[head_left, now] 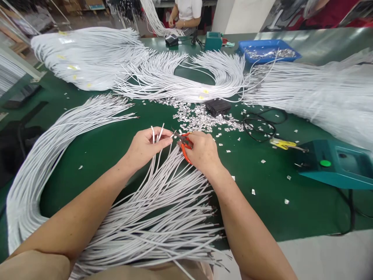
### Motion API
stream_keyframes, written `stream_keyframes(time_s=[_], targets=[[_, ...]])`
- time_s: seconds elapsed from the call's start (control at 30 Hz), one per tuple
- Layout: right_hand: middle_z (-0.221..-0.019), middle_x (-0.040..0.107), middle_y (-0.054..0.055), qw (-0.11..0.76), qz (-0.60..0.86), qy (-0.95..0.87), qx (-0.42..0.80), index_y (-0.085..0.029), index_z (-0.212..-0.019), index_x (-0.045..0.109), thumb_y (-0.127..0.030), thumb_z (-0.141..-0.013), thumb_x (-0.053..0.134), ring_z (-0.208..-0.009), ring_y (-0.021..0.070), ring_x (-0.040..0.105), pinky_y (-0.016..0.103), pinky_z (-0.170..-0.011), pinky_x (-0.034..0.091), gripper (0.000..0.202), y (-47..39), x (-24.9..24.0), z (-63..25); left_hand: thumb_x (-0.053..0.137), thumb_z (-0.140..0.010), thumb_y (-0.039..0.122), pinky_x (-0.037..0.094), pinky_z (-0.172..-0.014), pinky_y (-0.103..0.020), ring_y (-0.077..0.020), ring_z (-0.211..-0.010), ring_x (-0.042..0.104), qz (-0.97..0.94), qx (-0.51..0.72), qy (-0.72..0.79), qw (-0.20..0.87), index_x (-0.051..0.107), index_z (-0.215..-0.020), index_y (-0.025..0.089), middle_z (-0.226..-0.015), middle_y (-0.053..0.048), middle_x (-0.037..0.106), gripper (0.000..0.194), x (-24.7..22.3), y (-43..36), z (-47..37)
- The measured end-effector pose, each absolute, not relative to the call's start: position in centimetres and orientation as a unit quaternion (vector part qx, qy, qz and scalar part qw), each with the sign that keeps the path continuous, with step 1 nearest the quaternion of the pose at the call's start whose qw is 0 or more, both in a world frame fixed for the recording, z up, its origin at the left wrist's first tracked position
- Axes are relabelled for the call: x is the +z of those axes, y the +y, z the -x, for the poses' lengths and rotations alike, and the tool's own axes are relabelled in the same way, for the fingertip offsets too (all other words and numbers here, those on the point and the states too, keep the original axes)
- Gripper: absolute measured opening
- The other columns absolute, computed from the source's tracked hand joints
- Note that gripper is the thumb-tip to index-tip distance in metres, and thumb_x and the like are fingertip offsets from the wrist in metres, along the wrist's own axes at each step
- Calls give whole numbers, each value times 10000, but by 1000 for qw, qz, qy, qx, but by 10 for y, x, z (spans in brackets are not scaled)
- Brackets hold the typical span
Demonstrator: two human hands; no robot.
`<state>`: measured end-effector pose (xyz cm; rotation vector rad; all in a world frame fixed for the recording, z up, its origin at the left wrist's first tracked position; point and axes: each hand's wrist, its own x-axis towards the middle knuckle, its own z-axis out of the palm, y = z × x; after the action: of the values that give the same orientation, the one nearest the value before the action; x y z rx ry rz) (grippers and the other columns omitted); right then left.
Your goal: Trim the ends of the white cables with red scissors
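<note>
My left hand (pixel 145 146) is closed around a few white cables (pixel 156 161), whose ends stick up between the fingers. In my right hand (pixel 202 149) are small pliers or cutters with orange handles (pixel 185 149). Their dark jaws meet a cable end at my left fingertips; whether the jaws are closed on it is too small to tell. Below both hands spreads a large bundle of white cables (pixel 163 210), bending round to the left and back up, with stripped dark ends at the right. Small silvery foil pieces (pixel 198 116) lie scattered just beyond my hands.
More white cable bundles (pixel 96 58) lie across the back and right. A teal machine (pixel 335 163) with yellow-handled tool (pixel 282 144) stands at right, near a black cord (pixel 259 128). A black box (pixel 218 107) and blue tray (pixel 269 58) are farther back. Another person (pixel 186 15) sits opposite.
</note>
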<state>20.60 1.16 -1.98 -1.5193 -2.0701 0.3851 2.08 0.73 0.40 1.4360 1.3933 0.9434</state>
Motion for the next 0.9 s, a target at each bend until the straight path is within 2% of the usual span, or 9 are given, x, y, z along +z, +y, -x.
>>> stream_keyframes(time_s=[0.17,0.33,0.53,0.7,0.77,0.9], targets=[[-654,552,22,256,568,-773,118,-164,-601,564,-278,-875,551,-608,121,423,299,-629,271,297,9,-20,-205,750,-724,384,490,-736,-283,-182,-796,634,-603,377,562,422,719,-930,186,-914,-45,716,287,3,7,-21],[-642,544,20,245,576,-768,136,-167,-603,566,-311,-870,578,-591,118,412,292,-593,264,303,9,-21,-202,737,-730,365,485,-716,-277,-176,-779,632,-599,376,561,430,713,-924,188,-923,-39,715,262,3,7,-22],[-661,545,25,242,581,-765,135,-174,-598,546,-315,-863,590,-639,133,460,286,-591,270,303,8,-21,-200,676,-785,330,451,-660,-263,-134,-634,574,-614,370,575,395,720,-910,194,-710,4,675,190,1,6,-23],[-668,557,21,249,588,-749,178,-176,-571,518,-306,-824,626,-642,132,471,283,-599,284,304,10,-19,-205,664,-789,335,462,-689,-272,-148,-658,602,-616,372,587,372,730,-907,187,-708,-3,685,200,1,5,-24],[-672,575,16,283,597,-710,243,-174,-584,541,-297,-784,660,-629,127,476,277,-593,306,263,11,-17,-207,673,-779,333,470,-709,-276,-159,-685,620,-618,366,598,357,733,-917,186,-733,-8,699,210,2,4,-25],[-730,644,7,443,541,-575,425,-175,-728,671,-319,-755,677,-653,123,534,275,-637,408,147,11,-11,-203,702,-760,353,487,-725,-263,-158,-738,633,-633,364,597,333,736,-903,197,-846,-16,722,215,4,2,-28]])
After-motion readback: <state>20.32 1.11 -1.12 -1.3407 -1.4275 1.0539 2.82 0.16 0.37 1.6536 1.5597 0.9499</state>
